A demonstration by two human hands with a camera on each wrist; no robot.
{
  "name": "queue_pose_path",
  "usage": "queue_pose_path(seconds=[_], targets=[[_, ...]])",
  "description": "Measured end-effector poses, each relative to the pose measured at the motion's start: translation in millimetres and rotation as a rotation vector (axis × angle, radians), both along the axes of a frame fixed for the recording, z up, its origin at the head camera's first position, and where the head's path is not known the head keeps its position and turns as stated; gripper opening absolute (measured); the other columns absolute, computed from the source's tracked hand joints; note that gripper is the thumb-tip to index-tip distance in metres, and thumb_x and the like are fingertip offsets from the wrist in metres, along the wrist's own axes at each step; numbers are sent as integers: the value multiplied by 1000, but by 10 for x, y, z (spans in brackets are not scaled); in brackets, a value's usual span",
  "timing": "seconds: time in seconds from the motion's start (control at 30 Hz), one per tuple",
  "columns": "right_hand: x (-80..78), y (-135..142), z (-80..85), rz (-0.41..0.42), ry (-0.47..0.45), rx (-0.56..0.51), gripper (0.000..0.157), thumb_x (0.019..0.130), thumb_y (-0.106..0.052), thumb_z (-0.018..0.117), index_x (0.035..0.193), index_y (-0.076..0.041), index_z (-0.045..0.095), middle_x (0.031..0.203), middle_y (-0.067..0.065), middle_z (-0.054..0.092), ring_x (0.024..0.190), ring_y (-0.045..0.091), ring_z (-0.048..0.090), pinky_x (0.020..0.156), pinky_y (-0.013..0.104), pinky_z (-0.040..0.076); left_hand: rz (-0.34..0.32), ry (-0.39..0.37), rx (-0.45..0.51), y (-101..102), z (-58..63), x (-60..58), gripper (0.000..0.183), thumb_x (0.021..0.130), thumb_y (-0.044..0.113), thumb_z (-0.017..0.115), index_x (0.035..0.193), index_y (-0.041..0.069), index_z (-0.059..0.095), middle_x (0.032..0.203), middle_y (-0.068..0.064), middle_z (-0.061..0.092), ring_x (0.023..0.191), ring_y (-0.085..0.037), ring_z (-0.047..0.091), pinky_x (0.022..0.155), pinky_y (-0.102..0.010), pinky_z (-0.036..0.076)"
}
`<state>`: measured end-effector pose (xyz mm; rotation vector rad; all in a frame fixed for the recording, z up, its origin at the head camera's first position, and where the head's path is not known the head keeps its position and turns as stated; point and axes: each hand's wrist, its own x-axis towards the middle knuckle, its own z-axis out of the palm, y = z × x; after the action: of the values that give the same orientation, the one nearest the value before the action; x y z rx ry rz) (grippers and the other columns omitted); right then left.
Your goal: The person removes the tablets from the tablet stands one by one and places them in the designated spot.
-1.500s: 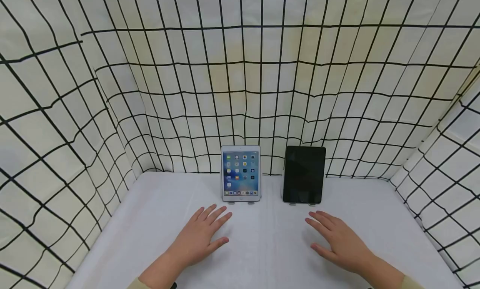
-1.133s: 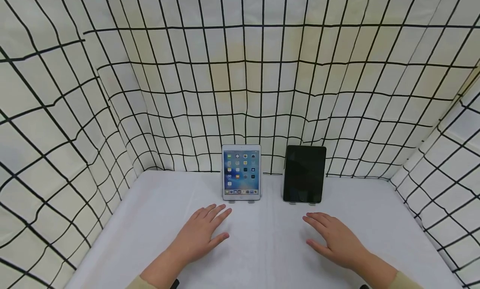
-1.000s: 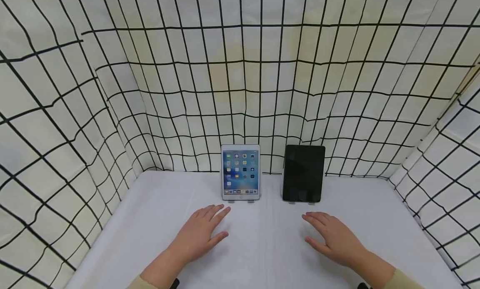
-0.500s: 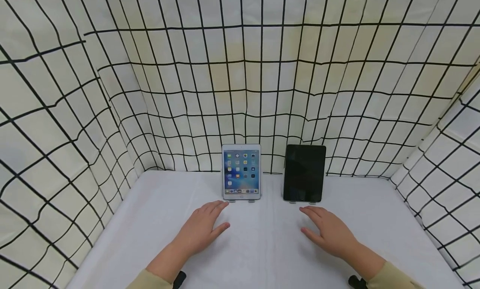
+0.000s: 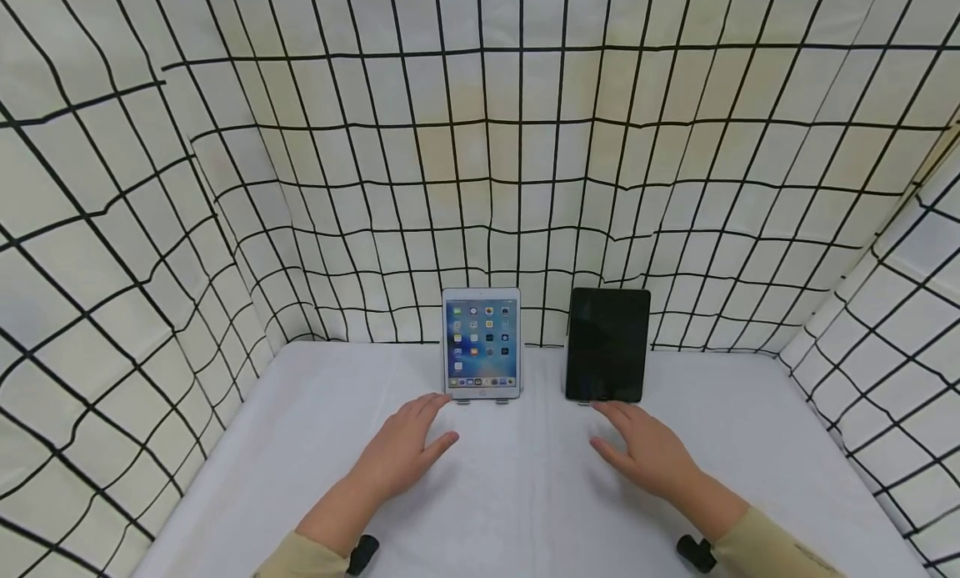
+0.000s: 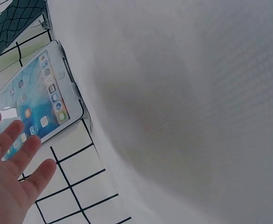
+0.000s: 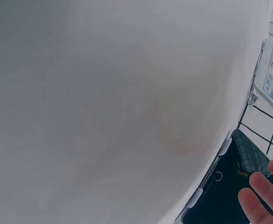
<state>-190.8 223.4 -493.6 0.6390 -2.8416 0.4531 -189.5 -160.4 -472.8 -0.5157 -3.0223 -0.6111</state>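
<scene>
A white tablet (image 5: pixel 482 344) with a lit home screen of app icons stands propped upright on a small stand. To its right a black tablet (image 5: pixel 608 344) with a dark screen is propped the same way. My left hand (image 5: pixel 403 446), fingers extended, hovers just in front of the white tablet's lower left corner. Fingers spread, it overlaps the lit screen in the left wrist view. My right hand (image 5: pixel 647 451) reaches with straight fingers towards the black tablet's lower edge. In the right wrist view its fingertips (image 7: pixel 253 205) overlap the dark screen. Neither hand holds anything.
A white cloth covers the table (image 5: pixel 510 495). White walls with a black grid (image 5: pixel 525 144) enclose it at the back and both sides. Small clear stand lips (image 5: pixel 502 401) show under the white tablet. Black wrist devices (image 5: pixel 696 553) hang at the sleeves.
Both hands have moved forward, closer to the tablets' lower edges, and the right hand has also shifted a little left. More of the sleeves and wrist devices shows. The tablets stay in place.
</scene>
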Motion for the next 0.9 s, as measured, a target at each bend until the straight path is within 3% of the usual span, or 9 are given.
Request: queue_pose_path(seconds=[0.23, 0.53, 0.9], targets=[[-86, -87, 21, -25, -46, -5, 60, 96, -53, 56, 144, -18, 51, 139, 8, 56, 128, 30, 52, 102, 51, 45, 32, -17, 19, -2, 11, -29, 65, 98, 46, 58, 152, 15, 39, 152, -10, 42, 140, -31, 38, 113, -50, 31], [-157, -207, 54, -52, -88, -52, 58, 96, -48, 59, 145, -18, 51, 140, 9, 55, 129, 31, 51, 101, 53, 44, 91, -51, 72, -21, -14, -73, 66, 97, 45, 60, 152, 15, 38, 154, -10, 39, 141, -32, 37, 113, -53, 31], [-255, -446, 128, -121, -206, -158, 72, 94, -69, 46, 147, -19, 49, 146, 8, 51, 133, 30, 48, 104, 54, 42, 169, -68, 134, -85, -41, -203, 67, 98, 46, 57, 154, 17, 34, 156, -9, 36, 142, -33, 35, 112, -54, 32]])
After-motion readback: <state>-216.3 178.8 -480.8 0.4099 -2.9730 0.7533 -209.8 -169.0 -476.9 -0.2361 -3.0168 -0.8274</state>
